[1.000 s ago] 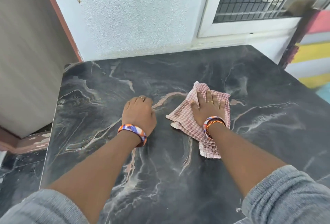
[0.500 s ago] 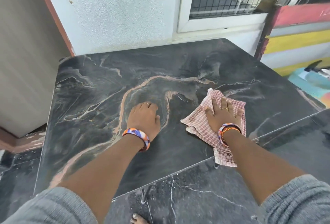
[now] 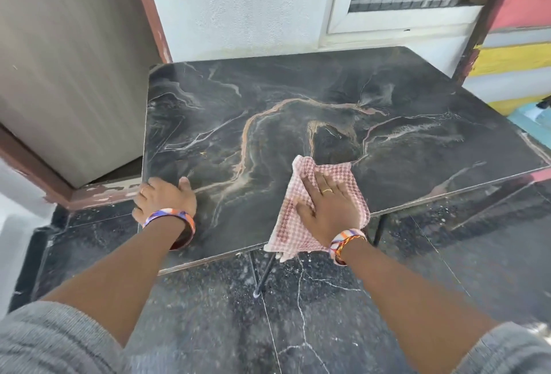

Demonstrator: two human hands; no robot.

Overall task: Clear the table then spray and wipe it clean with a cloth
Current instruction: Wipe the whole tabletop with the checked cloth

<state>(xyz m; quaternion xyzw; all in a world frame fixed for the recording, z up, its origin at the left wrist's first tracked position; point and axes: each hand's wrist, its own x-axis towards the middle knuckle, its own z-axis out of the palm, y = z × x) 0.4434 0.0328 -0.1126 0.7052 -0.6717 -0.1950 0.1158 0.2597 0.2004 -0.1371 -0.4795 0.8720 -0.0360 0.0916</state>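
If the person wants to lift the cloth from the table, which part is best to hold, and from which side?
Probably the near corner of the cloth: it hangs over the table edge, so fingers can pinch it from the front and below. The rest lies flat under the right hand.

pink checked cloth (image 3: 301, 218) crumpled, overhanging table (image 3: 268, 111) edge

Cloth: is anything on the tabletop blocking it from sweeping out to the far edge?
Nothing visible does. The right hand presses the cloth flat near the front edge of the table, and the marble beyond it is bare. The left hand grips the front left corner, off to the side.
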